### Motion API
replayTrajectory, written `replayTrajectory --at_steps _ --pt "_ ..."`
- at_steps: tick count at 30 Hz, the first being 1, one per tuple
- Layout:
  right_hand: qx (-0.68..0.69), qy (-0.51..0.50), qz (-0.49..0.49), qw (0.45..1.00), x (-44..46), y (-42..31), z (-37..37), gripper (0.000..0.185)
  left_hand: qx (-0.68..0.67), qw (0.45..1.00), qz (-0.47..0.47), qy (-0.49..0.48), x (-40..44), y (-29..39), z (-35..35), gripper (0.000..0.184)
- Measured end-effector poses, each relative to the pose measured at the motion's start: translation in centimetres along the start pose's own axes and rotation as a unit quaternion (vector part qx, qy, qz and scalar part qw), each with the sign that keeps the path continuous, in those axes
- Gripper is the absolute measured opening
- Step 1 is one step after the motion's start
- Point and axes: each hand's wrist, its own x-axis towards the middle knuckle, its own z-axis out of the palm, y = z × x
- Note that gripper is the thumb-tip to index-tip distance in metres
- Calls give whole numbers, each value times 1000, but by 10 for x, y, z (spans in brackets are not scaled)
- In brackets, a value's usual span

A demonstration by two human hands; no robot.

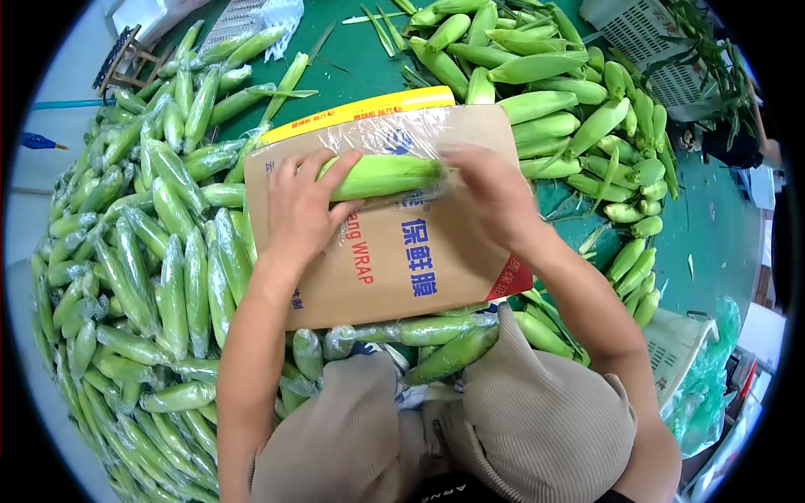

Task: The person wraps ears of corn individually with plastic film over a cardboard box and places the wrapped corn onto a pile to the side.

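A green ear of corn (381,177) in its husk lies crosswise on a flat brown cardboard box (352,251) over my knees. My left hand (306,201) is closed around the ear's left end, thumb below and fingers above. Clear plastic wrap (411,138) shows on the cardboard above the ear and along its underside. At the ear's right end is my right hand (490,193), its fingers smeared by motion, with a bit of film beside them. Behind the box's far edge runs a yellow cling-film box (360,113) with red lettering.
Film-wrapped ears (172,285) are heaped all along my left and under the cardboard's near edge. Unwrapped ears (545,67) pile up at the far right on the green floor (713,218). Crates (641,38) and a green plastic bag (708,377) stand to the right.
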Motion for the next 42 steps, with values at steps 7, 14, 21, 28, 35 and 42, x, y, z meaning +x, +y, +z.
replayTrajectory --at_steps 7,14,21,28,35,42 --pt "-143 -129 -44 980 49 0 55 68 -66 986 -148 41 -68 -21 -5 84" --pt "-165 -90 8 982 41 -6 34 59 -25 965 -229 128 -74 -23 2 9" --pt "-29 -343 -73 936 14 -13 12 50 -302 895 -222 243 -116 35 6 21" --pt "-197 -70 -21 978 40 -24 18 74 57 994 -82 -52 -25 19 -23 49" --pt "-254 -89 -91 959 89 12 60 86 -18 988 -104 114 48 -33 -6 48" --pt "13 -428 121 896 91 -12 7 84 121 989 80 6 -1 21 -5 77"
